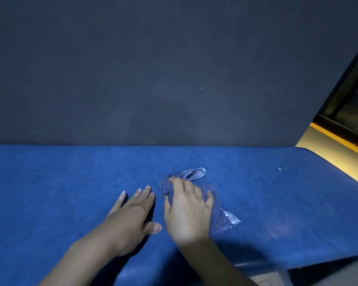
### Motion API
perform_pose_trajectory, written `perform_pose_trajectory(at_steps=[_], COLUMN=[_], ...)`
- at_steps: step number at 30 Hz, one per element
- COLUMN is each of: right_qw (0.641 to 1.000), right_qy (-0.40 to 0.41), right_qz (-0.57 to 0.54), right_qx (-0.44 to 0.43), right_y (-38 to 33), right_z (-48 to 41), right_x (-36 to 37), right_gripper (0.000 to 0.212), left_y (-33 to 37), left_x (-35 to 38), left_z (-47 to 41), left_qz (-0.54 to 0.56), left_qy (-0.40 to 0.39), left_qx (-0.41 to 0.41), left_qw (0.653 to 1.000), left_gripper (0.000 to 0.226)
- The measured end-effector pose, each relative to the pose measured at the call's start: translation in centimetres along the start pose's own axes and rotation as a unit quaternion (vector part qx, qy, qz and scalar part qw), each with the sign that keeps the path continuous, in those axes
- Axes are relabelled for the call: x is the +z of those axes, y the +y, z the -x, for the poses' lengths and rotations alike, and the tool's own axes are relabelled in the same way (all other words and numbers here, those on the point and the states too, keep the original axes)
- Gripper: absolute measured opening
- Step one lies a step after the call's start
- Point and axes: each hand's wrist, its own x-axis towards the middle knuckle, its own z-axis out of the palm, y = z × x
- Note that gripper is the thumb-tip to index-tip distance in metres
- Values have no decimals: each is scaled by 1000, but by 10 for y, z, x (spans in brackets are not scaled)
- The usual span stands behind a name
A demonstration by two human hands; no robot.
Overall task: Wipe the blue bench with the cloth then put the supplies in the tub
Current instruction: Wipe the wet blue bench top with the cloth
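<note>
The blue bench (pixel 60 182) fills the lower half of the view. A crumpled blue cloth (pixel 191 174) lies on it near the middle, with pale shiny patches at its far tip and its right corner. My right hand (pixel 187 211) lies on top of the cloth and presses it against the bench, fingers spread and slightly bent. My left hand (pixel 132 217) rests flat on the bare bench just left of the cloth, fingers straight, apart from the cloth. No tub or other supplies are in view.
A dark wall (pixel 153 69) rises straight behind the bench. The bench ends at the right, where a yellow ledge (pixel 335 153) and a dark framed window (pixel 351 104) stand. The bench's front edge (pixel 277 265) runs along the lower right.
</note>
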Motion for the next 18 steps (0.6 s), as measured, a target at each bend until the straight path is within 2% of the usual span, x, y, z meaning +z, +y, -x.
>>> perform_pose_trajectory(at_steps=[2, 6, 9, 11, 13, 18], right_qw=[1000, 998, 991, 975, 961, 928], right_qy=[15, -43, 11, 64, 85, 68], right_qz=[-9, 7, -51, -99, -79, 13], right_qx=[-8, 47, 120, 189, 253, 367], right_y=[17, 71, 112, 142, 176, 236], right_z=[-10, -30, -31, -38, -49, -71], right_x=[-2, -20, -35, -43, -50, -43], right_gripper=[45, 41, 39, 38, 37, 36], left_y=[0, 3, 7, 9, 10, 10], left_x=[5, 4, 1, 1, 0, 1], left_z=[5, 4, -1, -3, -4, -4], left_qz=[0, -14, -45, -60, -66, -55], left_qy=[28, 24, 3, -3, -7, -7], left_qx=[-5, -16, -24, -27, -30, -28], left_qw=[1000, 999, 999, 998, 997, 998], left_gripper=[72, 66, 70, 71, 71, 72])
